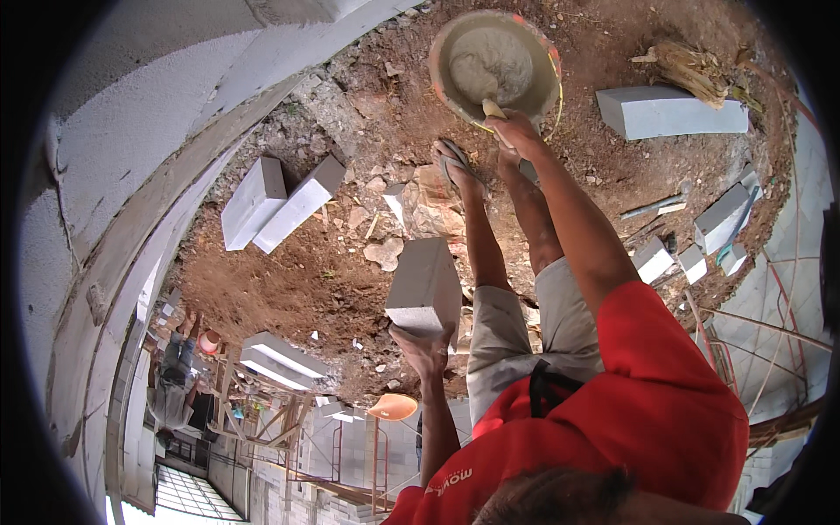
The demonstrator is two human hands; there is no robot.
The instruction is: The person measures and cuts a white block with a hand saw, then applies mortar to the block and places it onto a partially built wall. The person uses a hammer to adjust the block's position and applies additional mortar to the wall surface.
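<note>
My left hand [422, 352] grips the near end of a light grey building block [425, 284], held up in front of my left side. Stretched far ahead, my right hand [516, 133] is closed round the pale handle of a hand tool [493, 108]. The tool's head is hidden in wet grey mortar [490, 66], so its exact kind does not show. That mortar lies inside a round bucket [549, 96] with a smeared rim, standing on the soil just beyond my sandalled feet [455, 162].
Two blocks [284, 206] lie on the left beside a pale wall [166, 131]. A long block [674, 114] rests at the far right near split wood [691, 70]; several smaller blocks [722, 219] lie nearer. Another person [175, 376] is at the lower left, near wooden framing [271, 429].
</note>
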